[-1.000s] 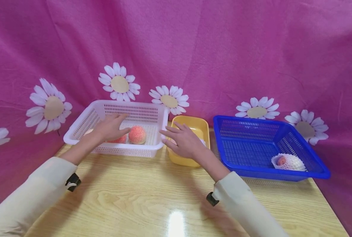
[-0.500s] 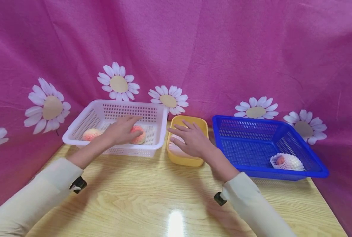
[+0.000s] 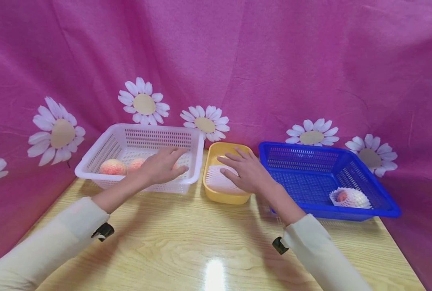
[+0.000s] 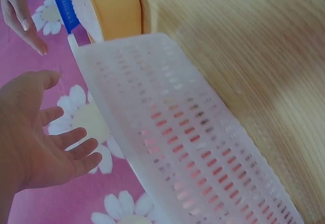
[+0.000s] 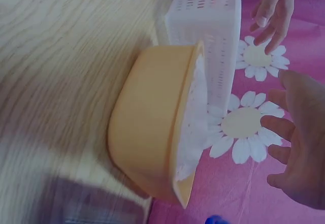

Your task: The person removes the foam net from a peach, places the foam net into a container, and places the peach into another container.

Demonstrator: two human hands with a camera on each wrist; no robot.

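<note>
My left hand hovers over the white perforated basket, fingers spread and holding nothing. Two pink-and-yellow peaches show left of it in the head view; a third peach is mostly hidden behind its fingers. My right hand, also holding nothing, is above the right side of the yellow tub. White foam netting fills the near part of that tub. In the wrist views the left hand and right hand both have relaxed, parted fingers.
At the right, a blue basket holds one peach in a white foam net. All three containers stand along the back of the wooden table, before a pink flowered cloth. The tub sits between the two baskets.
My left hand has moved right across the white basket, uncovering the left peaches and covering the right one. The right hand has drifted right, revealing more foam netting in the tub.
</note>
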